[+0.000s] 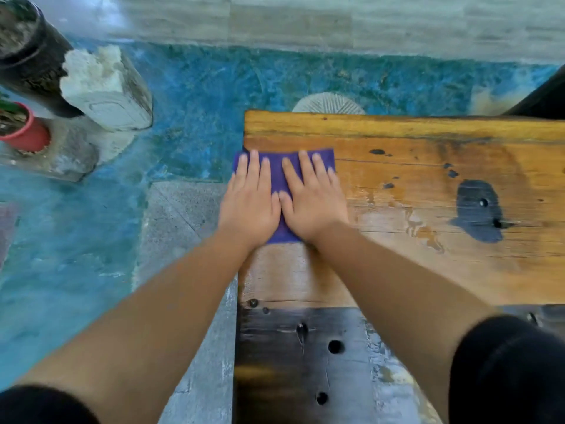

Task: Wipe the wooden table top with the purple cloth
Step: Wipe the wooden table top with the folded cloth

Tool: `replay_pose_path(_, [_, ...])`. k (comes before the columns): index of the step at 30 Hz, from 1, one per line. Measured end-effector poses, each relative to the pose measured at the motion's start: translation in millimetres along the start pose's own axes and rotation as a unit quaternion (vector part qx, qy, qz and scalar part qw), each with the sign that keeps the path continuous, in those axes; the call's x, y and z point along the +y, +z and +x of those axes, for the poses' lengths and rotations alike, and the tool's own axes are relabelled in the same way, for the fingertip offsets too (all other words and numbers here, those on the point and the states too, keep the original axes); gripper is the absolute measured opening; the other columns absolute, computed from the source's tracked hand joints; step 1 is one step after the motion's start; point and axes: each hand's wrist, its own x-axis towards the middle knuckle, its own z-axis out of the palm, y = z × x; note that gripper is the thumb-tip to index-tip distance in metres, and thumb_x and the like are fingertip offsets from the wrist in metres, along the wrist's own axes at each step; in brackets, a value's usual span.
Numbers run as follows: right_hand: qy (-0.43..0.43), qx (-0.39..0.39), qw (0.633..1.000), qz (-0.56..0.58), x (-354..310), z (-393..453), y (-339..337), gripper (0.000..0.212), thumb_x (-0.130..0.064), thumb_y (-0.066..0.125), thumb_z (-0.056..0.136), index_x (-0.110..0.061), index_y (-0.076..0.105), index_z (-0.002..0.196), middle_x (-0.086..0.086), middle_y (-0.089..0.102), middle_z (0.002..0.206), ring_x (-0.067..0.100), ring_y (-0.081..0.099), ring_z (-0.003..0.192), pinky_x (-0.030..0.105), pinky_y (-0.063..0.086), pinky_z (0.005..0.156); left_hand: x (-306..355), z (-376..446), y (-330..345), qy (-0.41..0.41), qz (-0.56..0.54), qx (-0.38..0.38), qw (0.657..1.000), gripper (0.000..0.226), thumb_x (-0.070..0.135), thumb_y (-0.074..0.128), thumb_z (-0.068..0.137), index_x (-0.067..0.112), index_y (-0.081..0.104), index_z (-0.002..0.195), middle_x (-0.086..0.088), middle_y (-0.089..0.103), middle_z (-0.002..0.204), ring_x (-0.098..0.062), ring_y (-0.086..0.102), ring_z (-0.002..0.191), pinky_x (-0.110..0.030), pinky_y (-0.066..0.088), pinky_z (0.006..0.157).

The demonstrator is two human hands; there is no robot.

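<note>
Flat on the cloth (279, 175), the left hand (249, 203) and right hand (312, 203) press side by side, each grip wide with straight fingers, at the table's (428, 166) left edge, where the cloth's corner overhangs the blue floor (198, 102). Open wood stretches rightward to the frame's cut. Both hands hide most of the cloth.
</note>
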Motion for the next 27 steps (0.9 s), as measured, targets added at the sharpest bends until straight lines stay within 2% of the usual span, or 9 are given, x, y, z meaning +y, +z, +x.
replay_pose_path(5, [0.008,-0.070,0.997,0.019,-32.5,-144.2,24.5,0.065,-0.054,0.017,0.095,-0.029,0.009,0.155,0.003,-0.007,0.161,0.026,-0.005,0.148,0.042,-0.002,0.117,27.8,-149.1,19.4,-0.033,-0.001,-0.057,0.998,0.070,0.038,0.023,0.092,0.001,0.013,0.151,-0.019,0.000,0.159,-0.035,-0.002,0.147,-0.048,0.017,0.118])
replay_pose_path(8, [0.007,-0.092,0.995,0.027,-51.3,-245.1,37.9,0.065,-0.050,0.036,0.091,-0.024,0.033,0.150,0.008,0.016,0.159,0.031,0.020,0.145,0.047,0.014,0.118,48.5,-253.7,30.7,-0.049,-0.030,-0.070,0.996,0.070,0.036,0.036,0.086,-0.003,0.036,0.144,-0.022,0.017,0.155,-0.037,0.012,0.146,-0.048,0.023,0.116])
replay_pose_path(10, [0.001,-0.107,0.994,0.027,-61.0,-312.6,47.7,0.067,-0.050,0.045,0.086,-0.022,0.043,0.146,0.010,0.028,0.155,0.032,0.030,0.141,0.047,0.020,0.113,61.7,-321.5,36.0,-0.043,-0.031,-0.069,0.996,0.070,0.036,0.042,0.081,-0.003,0.044,0.139,-0.022,0.027,0.152,-0.034,0.009,0.146,-0.046,0.020,0.114])
replay_pose_path(14, [0.001,-0.119,0.993,0.022,-75.4,-427.6,63.0,0.071,-0.054,0.051,0.078,-0.023,0.048,0.142,0.012,0.040,0.150,0.029,0.023,0.143,0.042,0.013,0.111,83.2,-433.5,43.8,-0.028,-0.026,-0.068,0.997,0.073,0.040,0.044,0.075,0.001,0.046,0.136,-0.019,0.040,0.147,-0.027,0.006,0.148,-0.043,0.017,0.110])
replay_pose_path(18, [-0.002,-0.117,0.993,0.015,-86.9,-505.7,71.1,0.068,-0.055,0.052,0.076,-0.025,0.053,0.137,0.009,0.042,0.147,0.024,0.009,0.147,0.039,0.014,0.112,98.0,-504.2,50.7,-0.003,0.006,-0.073,0.997,0.054,0.035,0.023,0.095,0.004,0.041,0.135,-0.015,0.028,0.150,-0.028,0.012,0.147,-0.043,0.023,0.107])
replay_pose_path(20, [-0.011,-0.126,0.992,0.018,-89.0,-528.1,71.4,0.067,-0.055,0.052,0.076,-0.026,0.054,0.137,0.008,0.038,0.149,0.025,0.014,0.144,0.039,0.012,0.112,103.8,-528.8,53.0,-0.004,-0.003,-0.077,0.997,0.054,0.036,0.030,0.091,0.004,0.045,0.131,-0.018,0.039,0.147,-0.028,0.012,0.147,-0.043,0.022,0.107])
replay_pose_path(22, [-0.016,-0.141,0.990,0.016,-87.1,-537.5,70.7,0.068,-0.057,0.051,0.078,-0.026,0.053,0.139,0.008,0.041,0.148,0.027,0.022,0.142,0.039,0.010,0.111,110.0,-540.1,49.4,-0.025,-0.031,-0.090,0.995,0.068,0.040,0.043,0.076,0.003,0.046,0.133,-0.020,0.047,0.141,-0.026,0.011,0.147,-0.043,0.019,0.110])
replay_pose_path(24, [-0.013,-0.155,0.988,0.010,-86.4,-535.9,67.0,0.067,-0.057,0.050,0.080,-0.026,0.051,0.140,0.007,0.044,0.148,0.028,0.034,0.139,0.039,0.012,0.111,110.9,-540.0,46.8,-0.033,-0.043,-0.089,0.995,0.076,0.040,0.045,0.071,0.001,0.049,0.136,-0.022,0.045,0.142,-0.025,0.011,0.146,-0.043,0.015,0.112])
replay_pose_path(27, [-0.008,-0.154,0.988,0.019,-87.1,-534.6,63.3,0.065,-0.057,0.050,0.084,-0.025,0.049,0.141,0.007,0.043,0.149,0.028,0.042,0.135,0.042,0.021,0.106,111.7,-539.0,42.7,-0.043,-0.042,-0.093,0.994,0.072,0.038,0.044,0.076,0.001,0.047,0.137,-0.021,0.039,0.147,-0.023,0.003,0.148,-0.043,0.014,0.112])
